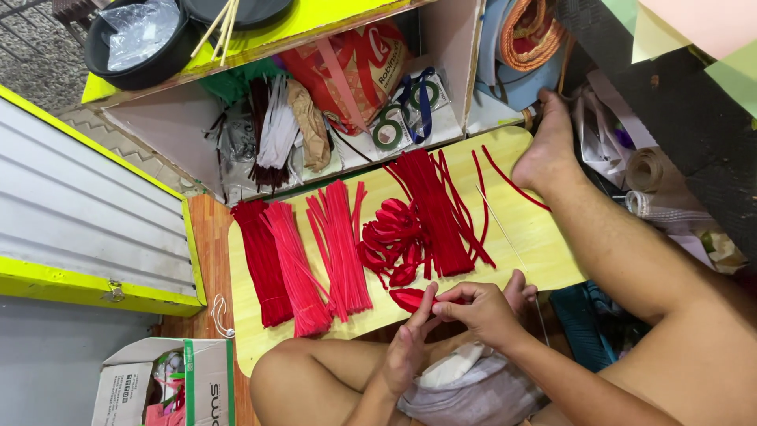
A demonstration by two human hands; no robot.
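My bent knees fill the lower frame, a pale cloth bundle [465, 386] in my lap. Above them the yellow surface [536, 237] keeps red bundles [315, 252] sorted within reach. My left hand [410, 347] and right hand [481, 312] both pinch a red petal piece [412, 299] at centre, fingers closed for shaping.
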